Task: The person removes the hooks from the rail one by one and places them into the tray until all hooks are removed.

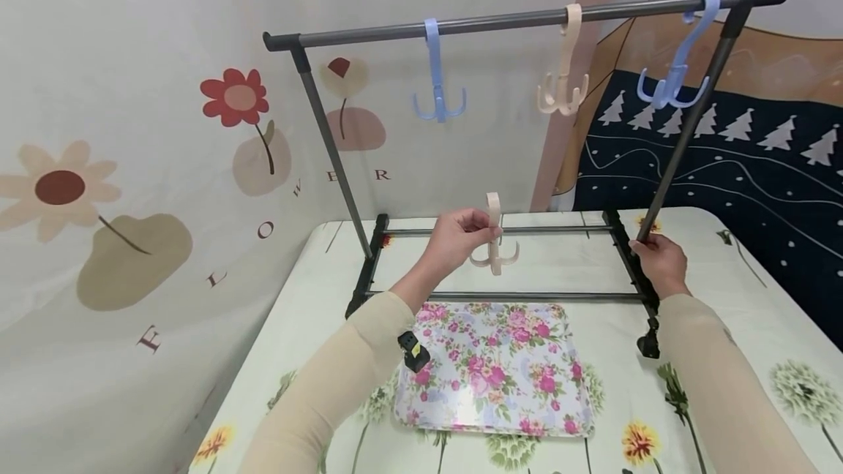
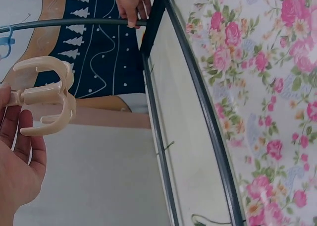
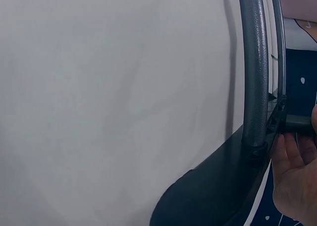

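My left hand [image 1: 456, 238] pinches a beige multi-prong hook [image 1: 495, 257] by its stem, holding it upright in front of the rack's lower bars. In the left wrist view the curved prongs of this beige hook [image 2: 64, 99] point away from the fingers. Low on the rack's right upright post [image 1: 678, 139], my right hand [image 1: 661, 266] grips the tube just above the black foot. From the rack's top bar [image 1: 500, 21] hang a blue hook [image 1: 435, 72] towards the left, another beige hook [image 1: 568, 64] right of centre and a second blue hook [image 1: 681, 57] near the right end.
A flower-patterned tray [image 1: 487, 379], perhaps a stack, lies in front of the rack on a table with a floral cloth [image 1: 296, 342]. Behind hang a pale curtain [image 1: 165, 13] with printed flowers and a dark cloth [image 1: 777, 189] with white trees.
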Demonstrator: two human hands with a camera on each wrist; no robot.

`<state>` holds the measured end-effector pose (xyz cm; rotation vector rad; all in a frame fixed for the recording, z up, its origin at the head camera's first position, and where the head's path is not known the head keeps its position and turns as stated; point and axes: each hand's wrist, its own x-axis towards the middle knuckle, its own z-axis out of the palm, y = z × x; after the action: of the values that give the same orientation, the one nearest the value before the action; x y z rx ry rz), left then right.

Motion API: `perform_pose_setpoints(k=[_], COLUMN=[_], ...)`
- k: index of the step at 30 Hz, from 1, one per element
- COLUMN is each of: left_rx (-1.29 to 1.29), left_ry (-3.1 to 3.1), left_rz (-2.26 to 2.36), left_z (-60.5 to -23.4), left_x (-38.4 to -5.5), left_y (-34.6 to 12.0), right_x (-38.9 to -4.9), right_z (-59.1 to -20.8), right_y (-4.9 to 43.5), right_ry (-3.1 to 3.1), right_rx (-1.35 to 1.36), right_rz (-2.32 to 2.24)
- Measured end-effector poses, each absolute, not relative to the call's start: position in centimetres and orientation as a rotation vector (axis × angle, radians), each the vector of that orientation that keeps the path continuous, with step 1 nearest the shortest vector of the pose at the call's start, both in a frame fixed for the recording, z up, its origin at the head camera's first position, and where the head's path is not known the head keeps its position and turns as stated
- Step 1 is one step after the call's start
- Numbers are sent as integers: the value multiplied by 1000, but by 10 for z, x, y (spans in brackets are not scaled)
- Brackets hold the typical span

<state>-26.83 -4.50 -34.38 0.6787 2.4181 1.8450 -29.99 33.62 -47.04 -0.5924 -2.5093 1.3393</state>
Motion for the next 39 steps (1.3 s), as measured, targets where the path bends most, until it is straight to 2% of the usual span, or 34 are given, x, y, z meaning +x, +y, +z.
perform_pose_setpoints(k=[12, 28, 39], left_rx=[634, 500, 533], left_ry=[2397, 2245, 2229], left_rz=[1793, 1731, 1682], left_z=[-365, -418, -437], left_x=[-264, -249, -246], left_y=[-33, -5, 11], right_x=[-299, -298, -298], right_z=[-464, -471, -472], right_y=[331, 335, 334], right_ry=[-2508, -2529, -2506], right_rx=[-582, -593, -591], right_rz=[1313, 1310, 1315])
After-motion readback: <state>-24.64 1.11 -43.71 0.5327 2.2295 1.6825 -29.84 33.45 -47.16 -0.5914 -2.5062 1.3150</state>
